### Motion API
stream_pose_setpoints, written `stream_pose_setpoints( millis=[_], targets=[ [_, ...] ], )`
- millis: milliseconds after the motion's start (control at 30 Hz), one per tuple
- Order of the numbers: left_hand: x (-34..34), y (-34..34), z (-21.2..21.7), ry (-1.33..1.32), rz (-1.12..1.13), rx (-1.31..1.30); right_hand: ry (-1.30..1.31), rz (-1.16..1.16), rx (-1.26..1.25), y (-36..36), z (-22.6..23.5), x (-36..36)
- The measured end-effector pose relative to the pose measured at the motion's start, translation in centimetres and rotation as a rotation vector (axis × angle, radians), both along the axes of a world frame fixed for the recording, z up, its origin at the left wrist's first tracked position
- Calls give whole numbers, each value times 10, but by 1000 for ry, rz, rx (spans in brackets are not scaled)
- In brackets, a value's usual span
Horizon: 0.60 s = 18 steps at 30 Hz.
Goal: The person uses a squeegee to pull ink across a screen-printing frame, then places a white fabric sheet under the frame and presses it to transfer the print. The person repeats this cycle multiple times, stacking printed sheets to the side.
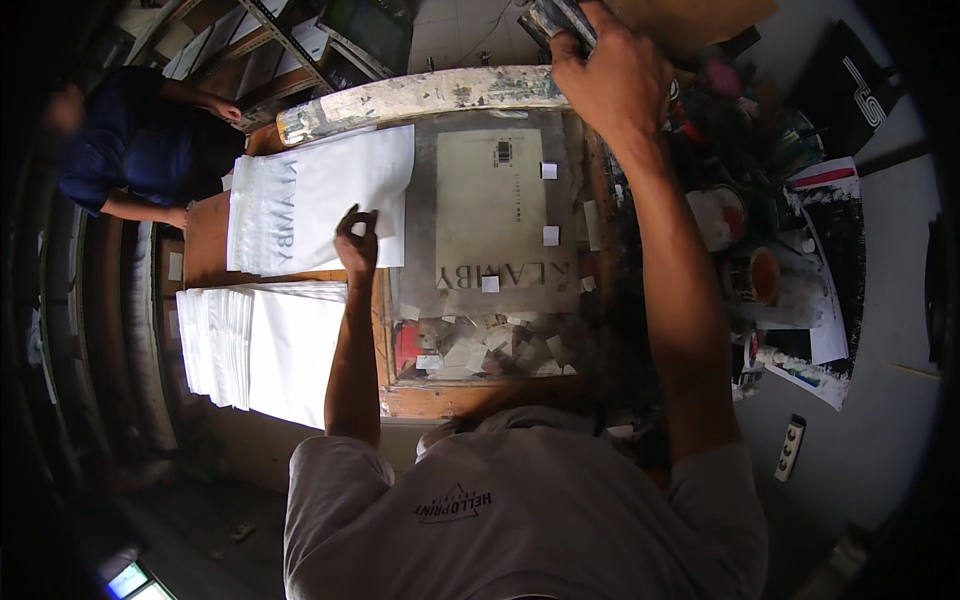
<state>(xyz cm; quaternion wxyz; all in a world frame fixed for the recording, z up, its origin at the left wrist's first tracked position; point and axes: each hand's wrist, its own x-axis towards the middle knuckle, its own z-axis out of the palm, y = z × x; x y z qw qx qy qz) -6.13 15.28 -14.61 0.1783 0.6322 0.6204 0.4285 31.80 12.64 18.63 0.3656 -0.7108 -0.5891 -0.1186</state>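
Observation:
My left hand is closed in a pinch at a white plastic mailing bag with grey printed lettering. The bag lies on other white bags at the left of the work table, its right edge lifted a little. At the far side, my right hand is wrapped round a paint-stained grey block, beside the end of a long, paint-spattered white bar. Whether block and bar are joined cannot be made out. Between my arms lies a flat print bed with a pale rectangular sheet and small white squares on it.
Nearer me at left is a stack of white bags. Paper scraps fill the bed's near end. Paint pots crowd the right side. Another person stands at far left, a hand by the table, near metal shelving.

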Motion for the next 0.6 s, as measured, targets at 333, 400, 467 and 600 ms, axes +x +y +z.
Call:
stream_pose_setpoints(
  millis=[333, 400, 467, 600],
  targets=[
    [173, -88, -17, 527, -451, -18, -37, -57, 25, 6, 4, -2],
    [181, -88, -18, 420, -472, -4, -41, -63, 39, 6, 4, -3],
    [179, -87, -14, 304, -484, -15, -26, -63, 37, 4, 3, -2],
    [154, -91, -9, 548, -340, -26, -16, -91, 4, 3, 2, -4]
  ],
)
